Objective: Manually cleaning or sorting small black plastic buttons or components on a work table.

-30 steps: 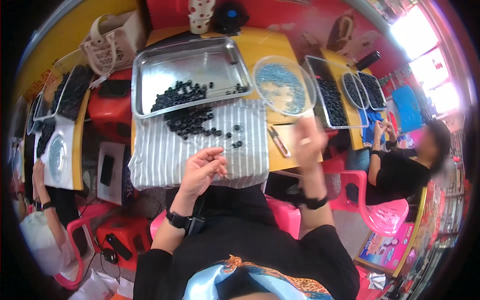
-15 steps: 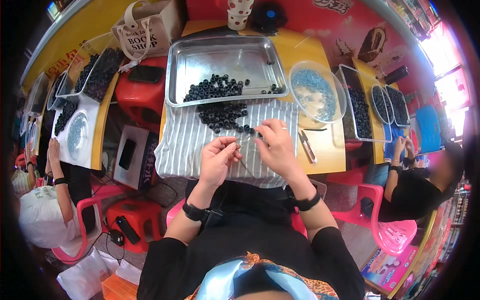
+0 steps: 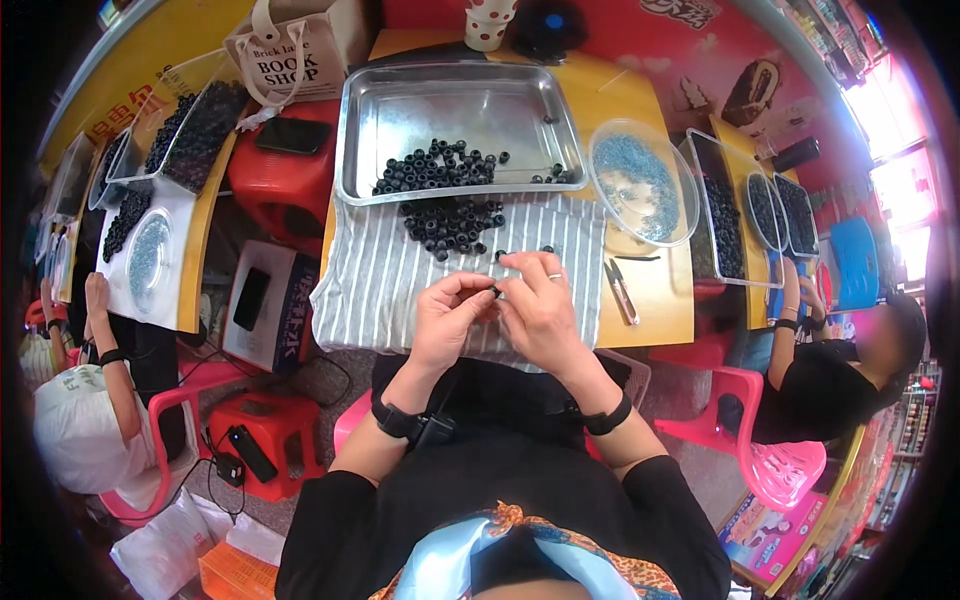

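Note:
Over the striped cloth, my two hands meet at the fingertips. My left hand is closed in a pinch; the thin cord it held a moment ago is mostly hidden by the fingers. My right hand, with a ring on one finger, pinches a small black bead against the left fingertips. Beyond the hands lies a pile of black beads on the cloth, with a few loose ones nearer my fingers. More black beads sit in the metal tray behind.
Right of the tray stands a round plastic tub of pale blue beads. Thread snips and a thin black strip lie on the yellow table. Left, a phone rests on a red stool. People work at tables on both sides.
My right hand has come down and left from the loose beads to my left fingertips, now with a bead. My left hand has shifted slightly right.

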Demonstrator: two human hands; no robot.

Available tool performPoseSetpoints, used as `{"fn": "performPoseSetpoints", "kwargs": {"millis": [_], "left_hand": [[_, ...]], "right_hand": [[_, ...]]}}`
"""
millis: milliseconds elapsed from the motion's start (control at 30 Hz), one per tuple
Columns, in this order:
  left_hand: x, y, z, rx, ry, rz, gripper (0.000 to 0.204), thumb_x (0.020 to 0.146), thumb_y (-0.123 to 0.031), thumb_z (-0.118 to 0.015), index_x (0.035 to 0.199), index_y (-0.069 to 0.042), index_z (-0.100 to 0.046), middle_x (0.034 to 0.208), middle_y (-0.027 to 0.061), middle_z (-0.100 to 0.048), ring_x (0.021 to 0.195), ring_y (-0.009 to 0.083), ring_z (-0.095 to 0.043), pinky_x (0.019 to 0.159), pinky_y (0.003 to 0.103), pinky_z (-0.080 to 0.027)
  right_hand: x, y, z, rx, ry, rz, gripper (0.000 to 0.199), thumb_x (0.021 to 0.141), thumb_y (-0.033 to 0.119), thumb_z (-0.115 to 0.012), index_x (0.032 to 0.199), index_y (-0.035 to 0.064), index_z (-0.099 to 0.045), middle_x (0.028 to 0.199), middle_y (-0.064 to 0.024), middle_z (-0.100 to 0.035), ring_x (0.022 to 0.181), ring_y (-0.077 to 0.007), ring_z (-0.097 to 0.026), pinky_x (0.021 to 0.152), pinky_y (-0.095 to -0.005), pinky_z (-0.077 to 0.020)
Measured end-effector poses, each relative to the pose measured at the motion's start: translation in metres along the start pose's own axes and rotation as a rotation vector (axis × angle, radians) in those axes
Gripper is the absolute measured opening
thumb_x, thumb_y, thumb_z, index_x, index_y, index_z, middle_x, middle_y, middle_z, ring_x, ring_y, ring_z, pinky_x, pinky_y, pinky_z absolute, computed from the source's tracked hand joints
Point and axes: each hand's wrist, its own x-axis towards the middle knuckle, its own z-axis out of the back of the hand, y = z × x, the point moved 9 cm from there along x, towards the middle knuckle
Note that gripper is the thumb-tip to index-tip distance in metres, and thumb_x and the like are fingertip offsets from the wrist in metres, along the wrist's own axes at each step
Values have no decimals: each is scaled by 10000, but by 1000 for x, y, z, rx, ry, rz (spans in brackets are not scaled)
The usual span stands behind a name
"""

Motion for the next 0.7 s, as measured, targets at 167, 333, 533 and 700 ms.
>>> {"fn": "performPoseSetpoints", "kwargs": {"millis": [167,333,533,700], "left_hand": [[-1,-3,-1,-4,89,-38,139,911,1,-585,1039,25,-635,963,69,-636,758,130,-638,669,235,-522],[-2,-6,-2,-43,119,-36,145,903,10,-589,1039,31,-636,965,68,-633,770,130,-637,677,238,-529],[-2,-7,-3,27,103,-59,140,904,10,-591,1035,34,-636,967,62,-625,774,123,-634,678,235,-531],[-2,-11,-8,135,119,-123,125,904,18,-585,1015,37,-639,958,56,-615,769,111,-626,677,225,-521]], "right_hand": [[-15,-17,-5,293,-80,-74,147,724,-26,-668,851,10,-604,928,-103,-612,873,-282,-573,727,-372,-452],[-23,-31,-14,618,-100,-277,98,778,-64,-646,855,-20,-606,820,-105,-607,734,-238,-606,623,-314,-478],[-22,-28,-11,614,-130,-231,100,784,-80,-624,869,-33,-605,803,-110,-596,690,-223,-611,581,-294,-479],[-24,-29,-11,591,-143,-215,112,758,-96,-601,848,-31,-597,782,-116,-582,666,-236,-605,569,-308,-477]]}}
